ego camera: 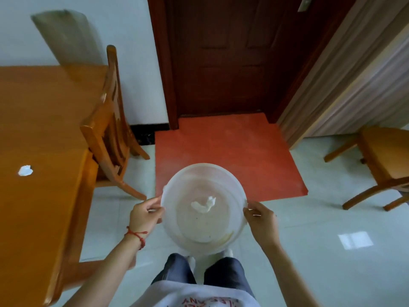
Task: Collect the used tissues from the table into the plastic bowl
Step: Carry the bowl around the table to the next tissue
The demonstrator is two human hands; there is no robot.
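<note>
Plastic bowl [232,191], white and translucent, is held out at waist height over the tiled floor [332,218], one crumpled tissue [204,205] lying near its centre. Left hand [145,214] grips the rim at nine o'clock; right hand [261,220] grips it at three o'clock, fingers curled around the edge. Another tissue [25,170] sits on the wooden table [44,120], well apart at nine o'clock.

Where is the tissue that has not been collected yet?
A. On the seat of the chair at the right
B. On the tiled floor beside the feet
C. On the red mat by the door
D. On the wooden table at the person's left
D: a crumpled tissue lies on the wooden table, while another tissue is already in the plastic bowl.
</note>
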